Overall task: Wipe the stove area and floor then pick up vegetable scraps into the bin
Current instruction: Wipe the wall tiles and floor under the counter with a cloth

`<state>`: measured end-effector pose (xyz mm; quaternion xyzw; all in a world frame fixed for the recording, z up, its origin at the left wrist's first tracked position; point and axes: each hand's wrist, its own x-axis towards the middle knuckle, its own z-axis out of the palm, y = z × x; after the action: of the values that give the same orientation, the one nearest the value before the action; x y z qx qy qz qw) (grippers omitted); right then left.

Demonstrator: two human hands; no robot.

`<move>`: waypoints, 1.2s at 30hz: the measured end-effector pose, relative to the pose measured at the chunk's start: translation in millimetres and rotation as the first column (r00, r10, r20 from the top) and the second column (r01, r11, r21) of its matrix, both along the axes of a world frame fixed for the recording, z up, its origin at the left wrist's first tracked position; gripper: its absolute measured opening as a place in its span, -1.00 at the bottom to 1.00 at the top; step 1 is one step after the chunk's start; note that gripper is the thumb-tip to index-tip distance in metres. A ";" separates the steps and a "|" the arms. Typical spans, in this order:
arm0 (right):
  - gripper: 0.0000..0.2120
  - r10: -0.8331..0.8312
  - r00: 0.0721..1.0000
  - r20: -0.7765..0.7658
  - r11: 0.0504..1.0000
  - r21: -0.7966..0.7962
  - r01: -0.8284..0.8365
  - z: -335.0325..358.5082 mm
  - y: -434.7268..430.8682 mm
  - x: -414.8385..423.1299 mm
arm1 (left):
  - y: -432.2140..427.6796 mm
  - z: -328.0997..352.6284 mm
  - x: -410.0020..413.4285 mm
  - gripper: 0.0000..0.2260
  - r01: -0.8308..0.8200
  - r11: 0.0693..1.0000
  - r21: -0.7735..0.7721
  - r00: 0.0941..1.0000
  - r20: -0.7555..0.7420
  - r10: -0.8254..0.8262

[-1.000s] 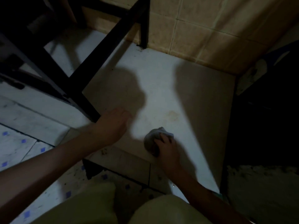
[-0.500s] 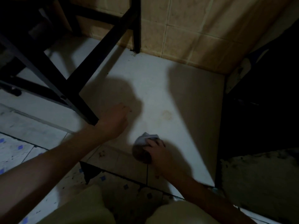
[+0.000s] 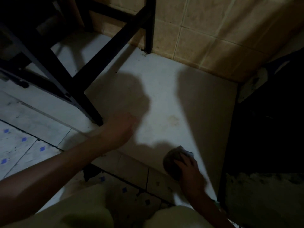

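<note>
A bunched grey cloth [image 3: 174, 159] lies pressed on the white raised floor slab [image 3: 164, 89], near the slab's front edge. My right hand [image 3: 187, 167] lies on top of the cloth and grips it. My left hand [image 3: 120, 129] rests flat on the slab to the left, fingers spread, holding nothing. A faint brownish stain [image 3: 173, 120] marks the slab above the cloth. Much of the scene is in deep shadow.
A black metal stand's legs [image 3: 77, 86] cross the upper left and meet the slab close to my left hand. Beige wall tiles [image 3: 205, 33] close off the back. A dark object [image 3: 271, 120] fills the right side. Blue-dotted floor tiles [image 3: 24, 145] lie at the lower left.
My right hand has slid the cloth to the right along the slab's front edge. My left hand has stayed in place on the slab.
</note>
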<state>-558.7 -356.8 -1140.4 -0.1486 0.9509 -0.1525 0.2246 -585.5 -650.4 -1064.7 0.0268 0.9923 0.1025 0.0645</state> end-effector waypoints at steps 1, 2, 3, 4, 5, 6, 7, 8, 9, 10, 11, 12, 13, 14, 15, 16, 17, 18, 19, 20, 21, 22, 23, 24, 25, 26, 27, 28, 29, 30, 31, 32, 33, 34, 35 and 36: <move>-0.53 0.016 1.000 0.001 0.999 -0.029 -0.016 -2.3 -8.0 -3.3 | -3.0 -0.4 5.3 -0.70 -0.009 1.000 0.020 1.000 0.001 0.009; -0.53 0.043 0.999 -0.016 0.998 -0.041 -0.044 -2.5 -17.4 -5.7 | -5.5 0.1 11.5 -0.70 -0.020 0.999 0.040 1.000 0.004 0.020; -0.54 0.074 0.997 -0.023 0.996 -0.044 -0.075 -2.3 -27.3 -7.8 | -7.8 2.3 17.6 -0.71 -0.028 0.998 0.054 1.000 -0.001 0.029; -0.53 0.107 0.994 -0.011 0.993 -0.043 -0.107 -2.6 -36.6 -9.6 | -9.2 4.9 24.0 -0.74 -0.027 0.998 0.057 0.999 -0.015 0.028; -0.51 0.143 0.990 0.006 0.989 -0.044 -0.143 -2.6 -46.1 -11.6 | -10.6 7.3 29.3 -0.78 -0.017 0.999 0.045 0.999 -0.038 0.019; -0.47 0.183 0.983 0.018 0.982 -0.049 -0.182 -1.9 -55.9 -13.6 | -13.3 8.4 34.2 -0.80 -0.009 1.000 0.027 0.997 -0.070 0.011; -0.45 0.226 0.974 0.022 0.973 -0.048 -0.225 -1.7 -65.2 -15.8 | -15.7 9.1 39.1 -0.80 -0.013 1.000 0.006 0.997 -0.073 0.014; -0.46 0.262 0.965 0.026 0.964 -0.040 -0.261 -0.8 -74.5 -17.6 | -17.0 8.8 43.0 -0.76 -0.029 0.999 -0.018 0.998 -0.047 0.029; -0.48 0.293 0.955 0.034 0.956 -0.026 -0.293 0.0 -83.3 -19.4 | -19.0 6.7 45.4 -0.71 -0.063 0.997 -0.039 0.998 0.007 0.063; -0.49 0.328 0.944 0.043 0.945 -0.015 -0.327 1.7 -92.5 -20.9 | -23.7 3.0 47.2 -0.67 -0.115 0.992 -0.047 0.991 0.069 0.118; -0.49 0.366 0.929 0.049 0.931 -0.009 -0.366 4.2 -102.0 -22.6 | -28.5 1.8 50.0 -0.65 -0.163 0.986 -0.046 0.980 0.110 0.167; -0.50 0.412 0.909 0.061 0.911 0.000 -0.412 7.4 -111.3 -24.4 | -32.3 0.8 56.8 -0.64 -0.198 0.980 -0.034 0.971 0.128 0.200; -0.50 0.430 0.900 0.074 0.902 0.001 -0.431 8.7 -117.7 -26.9 | -36.2 0.9 61.9 -0.64 -0.186 0.982 -0.035 0.975 0.117 0.189; -0.52 0.437 0.896 0.082 0.899 0.002 -0.438 9.1 -122.7 -29.5 | -39.6 0.6 68.6 -0.66 -0.138 0.989 -0.057 0.987 0.069 0.142; -0.54 0.459 0.885 0.075 0.887 0.006 -0.461 10.2 -128.3 -30.9 | -43.6 1.2 80.0 -0.69 -0.112 0.987 -0.115 0.992 0.040 0.117; -0.56 0.482 0.874 0.068 0.875 0.011 -0.484 10.8 -132.2 -31.9 | -47.0 3.2 92.1 -0.71 -0.124 0.976 -0.180 0.990 0.039 0.133; -0.57 0.495 0.866 0.063 0.868 0.012 -0.497 9.3 -135.9 -32.4 | -51.3 4.5 103.8 -0.72 -0.150 0.963 -0.225 0.983 0.069 0.170; -0.57 0.502 0.863 0.057 0.864 0.009 -0.504 6.4 -140.9 -32.1 | -57.5 4.7 113.0 -0.69 -0.189 0.952 -0.241 0.970 0.108 0.220; -0.57 0.509 0.859 0.050 0.860 0.002 -0.510 3.8 -148.1 -31.2 | -65.5 2.2 120.9 -0.64 -0.225 0.943 -0.244 0.958 0.123 0.260; -0.57 0.523 0.851 0.041 0.852 -0.006 -0.524 1.8 -156.0 -28.5 | -73.7 -1.4 129.1 -0.60 -0.248 0.937 -0.244 0.948 0.136 0.287; -0.57 0.549 0.836 0.026 0.836 -0.012 -0.549 -1.8 -168.7 -25.5 | -86.2 -4.9 138.0 -0.57 -0.278 0.930 -0.240 0.939 0.136 0.316; -0.56 0.570 0.821 0.018 0.821 -0.008 -0.570 -5.0 -178.1 -24.7 | -95.7 -6.9 145.6 -0.57 -0.306 0.925 -0.226 0.933 0.125 0.339; -0.56 0.587 0.810 0.014 0.810 0.005 -0.587 -7.2 -184.5 -26.1 | -103.0 -8.1 153.4 -0.59 -0.328 0.921 -0.208 0.928 0.113 0.356; -0.57 0.606 0.795 0.004 0.795 0.020 -0.606 -9.9 -192.8 -27.3 | -110.8 -7.6 162.6 -0.62 -0.362 0.913 -0.190 0.918 0.097 0.384; -0.58 0.630 0.777 -0.004 0.776 0.046 -0.629 -12.1 -198.7 -26.7 | -117.0 -7.0 171.2 -0.65 -0.398 0.901 -0.174 0.906 0.077 0.415; -0.58 0.652 0.758 -0.011 0.757 0.066 -0.650 -12.4 -204.0 -24.9 | -122.1 -5.8 179.0 -0.68 -0.440 0.883 -0.160 0.889 0.061 0.454; -0.59 0.670 0.742 -0.009 0.741 0.075 -0.668 -12.4 -209.6 -22.6 | -127.7 -5.2 186.3 -0.69 -0.482 0.863 -0.150 0.869 0.046 0.493; -0.59 0.688 0.726 -0.002 0.724 0.066 -0.686 -11.6 -216.5 -20.1 | -133.3 -3.9 192.4 -0.69 -0.523 0.841 -0.139 0.845 0.044 0.533; -0.60 0.702 0.712 0.002 0.712 0.036 -0.702 -9.6 -224.3 -17.1 | -138.4 -3.7 197.6 -0.69 -0.561 0.819 -0.122 0.821 0.047 0.570; -0.61 0.714 0.700 -0.004 0.700 0.002 -0.714 -7.0 -233.4 -13.1 | -143.0 -3.3 202.3 -0.69 -0.591 0.800 -0.109 0.799 0.060 0.598; -0.62 0.724 0.689 -0.013 0.689 -0.028 -0.724 -3.3 -245.2 -9.1 | -148.0 -2.6 207.9 -0.68 -0.612 0.785 -0.101 0.783 0.063 0.618; -0.63 0.734 0.679 -0.024 0.677 -0.054 -0.734 1.5 -258.7 -4.3 | -153.2 -0.2 213.4 -0.68 -0.628 0.773 -0.091 0.772 0.061 0.633; -0.64 0.739 0.673 -0.030 0.669 -0.080 -0.739 7.3 -273.5 0.5 | -158.7 3.3 219.4 -0.67 -0.643 0.762 -0.076 0.761 0.051 0.647; -0.66 0.742 0.669 -0.040 0.662 -0.111 -0.741 14.7 -289.3 6.7 | -164.7 8.3 225.5 -0.67 -0.664 0.745 -0.058 0.744 0.047 0.666; -0.69 0.741 0.669 -0.055 0.656 -0.150 -0.740 22.8 -304.8 13.8 | -170.9 14.0 232.1 -0.67 -0.690 0.723 -0.038 0.722 0.044 0.691; -0.72 0.736 0.673 -0.079 0.651 -0.195 -0.734 32.4 -320.1 21.9 | -176.6 20.5 238.8 -0.66 -0.717 0.697 -0.017 0.696 0.049 0.717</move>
<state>-536.9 -676.8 -1108.1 -0.5427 0.7869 -0.1485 0.2536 -346.7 -826.9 -1044.1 -0.3640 0.9223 0.1221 0.0451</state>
